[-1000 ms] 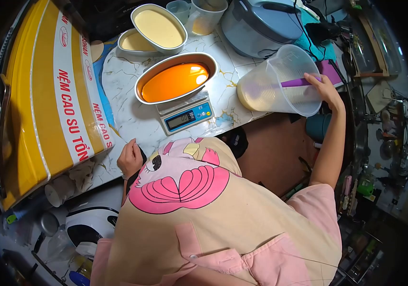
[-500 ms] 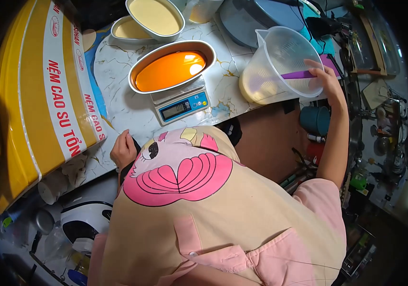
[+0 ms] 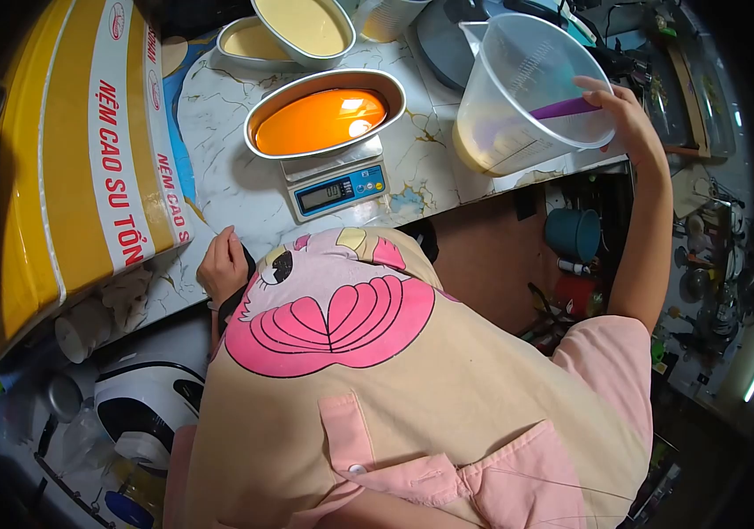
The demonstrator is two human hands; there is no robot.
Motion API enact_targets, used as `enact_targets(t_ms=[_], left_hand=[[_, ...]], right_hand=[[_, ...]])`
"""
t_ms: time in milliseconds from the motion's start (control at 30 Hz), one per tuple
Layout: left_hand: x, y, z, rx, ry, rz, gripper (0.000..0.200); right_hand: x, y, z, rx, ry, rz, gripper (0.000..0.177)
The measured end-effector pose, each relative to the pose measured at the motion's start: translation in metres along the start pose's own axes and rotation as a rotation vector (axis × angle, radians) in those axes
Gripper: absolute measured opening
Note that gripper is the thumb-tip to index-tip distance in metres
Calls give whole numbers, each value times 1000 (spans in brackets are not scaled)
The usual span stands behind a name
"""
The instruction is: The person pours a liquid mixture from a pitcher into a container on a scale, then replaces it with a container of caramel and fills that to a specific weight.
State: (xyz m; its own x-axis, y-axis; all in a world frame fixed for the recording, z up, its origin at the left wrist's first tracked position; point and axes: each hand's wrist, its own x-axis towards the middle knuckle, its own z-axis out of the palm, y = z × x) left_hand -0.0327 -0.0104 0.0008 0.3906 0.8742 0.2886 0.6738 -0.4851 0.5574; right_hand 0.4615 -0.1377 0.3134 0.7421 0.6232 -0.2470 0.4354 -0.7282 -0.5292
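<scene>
My right hand (image 3: 631, 123) grips the handle side of a clear plastic measuring jug (image 3: 509, 132), which is tilted, with pale yellow liquid low inside. A purple-handled utensil (image 3: 564, 109) leans in the jug, its handle end pinned under my fingers; its far end is blurred by the plastic. Near the table's front edge, my left hand (image 3: 222, 264) rests with its fingers loosely extended and nothing in them. Between the hands, an oval metal mould (image 3: 258, 99) holding glossy orange liquid sits on a digital kitchen scale (image 3: 342, 196).
Two oval moulds (image 3: 306, 26) with pale yellow filling stand at the back, one overlapping the other. A second plastic jug (image 3: 388, 19) is behind them. A large yellow wrapped block (image 3: 68, 159) flanks the left side. Below the table hangs a teal bucket (image 3: 571, 234).
The jug has shifted up and slightly right in my right hand and tilts more. My left hand's fingers have straightened a little. The mould on the scale stays put.
</scene>
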Motion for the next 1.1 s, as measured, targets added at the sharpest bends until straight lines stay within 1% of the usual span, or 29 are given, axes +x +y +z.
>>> enact_targets(t_ms=[33,100,167,200,233,333,367,467,600,667,767,833,967,1100], left_hand=[[0,0,-1,9,-2,-7,14],[0,0,-1,0,12,-3,14],[0,0,0,-11,25,4,14],[0,-1,1,-12,36,10,14],[0,-1,0,-12,47,16,14],[1,0,-1,-9,28,1,14],[1,-1,-2,-7,29,3,14],[0,-3,0,1,20,15,14],[1,-3,0,-27,21,10,14],[0,-4,0,-35,13,0,14],[0,-4,0,-27,14,0,14],[1,-3,-1,-25,4,-4,14],[1,-3,-1,-35,26,6,13],[1,-2,-2,-29,11,1,13]], right_hand=[[1,-2,-5,26,-48,-23,45],[4,1,-14,70,-49,-36,44],[8,7,-27,187,-142,-113,45],[5,8,-34,224,-180,-109,48],[2,9,-36,222,-179,-113,48],[2,23,-38,499,-86,-98,54],[2,27,-42,502,-87,-98,54],[-6,34,-48,623,-143,-200,40],[-17,30,-43,612,-109,-172,42],[-24,26,-37,533,-78,-153,53],[-28,37,-22,520,-64,-87,52],[-32,46,-5,493,3,-54,50],[-32,73,28,543,84,3,49],[-31,94,51,577,86,40,48]])
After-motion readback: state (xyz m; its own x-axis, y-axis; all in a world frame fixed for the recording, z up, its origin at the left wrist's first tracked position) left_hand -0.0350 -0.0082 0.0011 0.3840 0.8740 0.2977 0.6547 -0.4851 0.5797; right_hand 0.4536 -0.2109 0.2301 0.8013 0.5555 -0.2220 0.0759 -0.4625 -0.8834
